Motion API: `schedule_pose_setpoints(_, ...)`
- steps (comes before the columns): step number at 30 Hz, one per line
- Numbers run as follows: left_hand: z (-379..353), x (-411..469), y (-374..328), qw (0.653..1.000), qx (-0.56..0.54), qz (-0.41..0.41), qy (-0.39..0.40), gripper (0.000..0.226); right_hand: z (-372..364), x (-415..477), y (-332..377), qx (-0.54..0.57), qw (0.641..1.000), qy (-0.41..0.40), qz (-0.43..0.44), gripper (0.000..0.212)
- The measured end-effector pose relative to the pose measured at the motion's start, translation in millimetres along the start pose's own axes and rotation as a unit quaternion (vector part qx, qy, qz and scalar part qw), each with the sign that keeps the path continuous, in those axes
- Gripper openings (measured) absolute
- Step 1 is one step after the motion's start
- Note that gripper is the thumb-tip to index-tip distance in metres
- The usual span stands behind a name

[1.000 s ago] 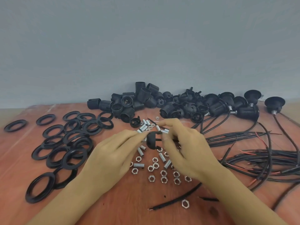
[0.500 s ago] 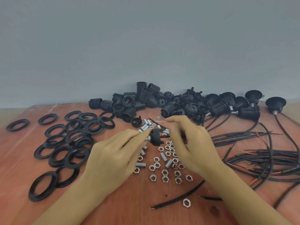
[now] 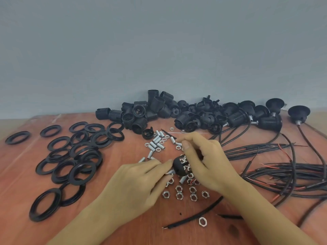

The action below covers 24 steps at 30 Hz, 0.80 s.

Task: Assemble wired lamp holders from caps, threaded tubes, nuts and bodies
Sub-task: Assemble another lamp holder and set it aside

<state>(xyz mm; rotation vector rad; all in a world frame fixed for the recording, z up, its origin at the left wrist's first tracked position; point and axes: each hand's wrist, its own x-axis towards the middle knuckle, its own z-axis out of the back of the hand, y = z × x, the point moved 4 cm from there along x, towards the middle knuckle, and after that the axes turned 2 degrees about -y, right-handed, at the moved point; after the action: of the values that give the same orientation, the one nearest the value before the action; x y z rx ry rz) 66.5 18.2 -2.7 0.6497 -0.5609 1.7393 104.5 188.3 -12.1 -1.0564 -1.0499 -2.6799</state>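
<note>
Both hands and the cap have dropped lower in view since the earlier frame. I log the right hand (image 3: 207, 161) gripping the black cap (image 3: 180, 167), fingers curled over it, just above the scattered nuts (image 3: 179, 195). Left hand (image 3: 139, 184) pinches the tube (image 3: 170, 172) that pokes from the cap's rounded end. Rings (image 3: 77, 170) lie at left. Bodies (image 3: 155, 110) are piled at the back, wires (image 3: 283, 172) at right, all on the table (image 3: 123, 232).

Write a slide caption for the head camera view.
The left hand holds a threaded tube at a black cap gripped by the right hand, above loose nuts.
</note>
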Motion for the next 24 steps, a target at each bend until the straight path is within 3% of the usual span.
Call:
schedule_pose_setpoints(3, -2, -3, 10, 1.0, -0.01, 0.021, 0.006, 0.026, 9, 2, -11, -0.07, 0.997, -0.029, -0.024, 0.029)
schedule_pose_setpoints(6, -5, -4, 19, 0.998, -0.045, 0.05, 0.01, 0.025, 16, 5, -28, -0.106, 0.991, -0.05, -0.063, 0.019)
schedule_pose_setpoints(10, -10, -8, 22, 0.977, -0.164, 0.136, 0.005, 0.04, 13, 4, -32, -0.007, 0.993, -0.064, -0.098, 0.001)
schedule_pose_setpoints(12, -16, -9, 19, 0.963, -0.219, 0.155, 0.018, 0.049, 7, 3, -27, 0.022, 0.996, -0.038, -0.078, 0.009)
schedule_pose_setpoints(17, -20, -10, 15, 0.954, -0.252, 0.158, 0.032, 0.04, -5, 1, -14, 0.088, 0.994, 0.005, -0.071, 0.026)
schedule_pose_setpoints(21, -20, -11, 24, 0.932, -0.29, 0.218, -0.006, 0.046, 1, 7, -17, 0.317, 0.928, -0.019, -0.194, 0.035)
schedule_pose_setpoints(24, -22, -11, 26, 0.921, -0.31, 0.237, -0.008, 0.047, -5, 6, -15, 0.37, 0.902, -0.005, -0.224, 0.022)
